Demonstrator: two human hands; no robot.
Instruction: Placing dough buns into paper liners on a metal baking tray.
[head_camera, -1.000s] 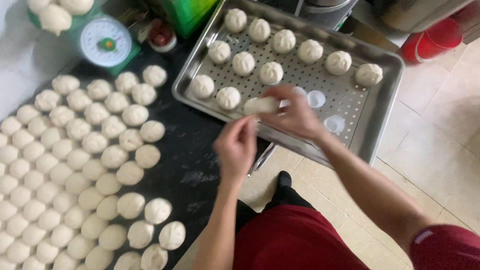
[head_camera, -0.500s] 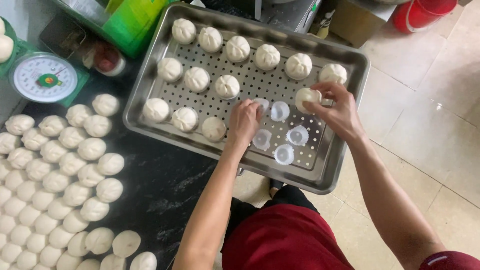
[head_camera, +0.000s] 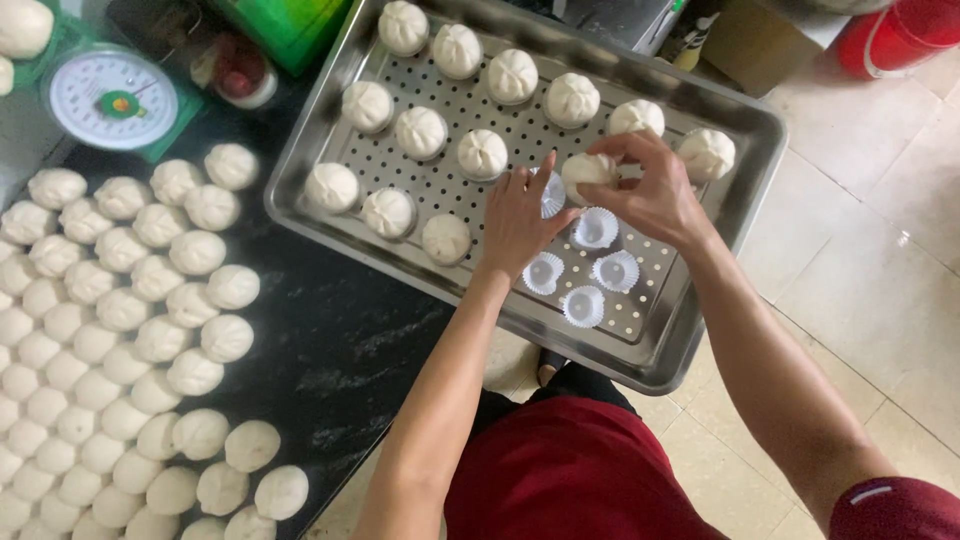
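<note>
Presently, right hand (head_camera: 655, 195) fingers clamp a dough bun (head_camera: 585, 172) above the perforated tray (head_camera: 700, 310); left hand (head_camera: 520, 220) fingers spread beside a paper cup (head_camera: 552, 193).

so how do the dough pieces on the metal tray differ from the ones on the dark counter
The buns on the tray show pleated, pinched tops; the dough balls on the counter look mostly smooth. The buns on the tray sit spaced apart in rows; the dough balls on the counter are packed close, many touching. The buns rest on a perforated steel tray, the dough balls on a black counter. Both are pale, round and uncooked-looking.
</note>
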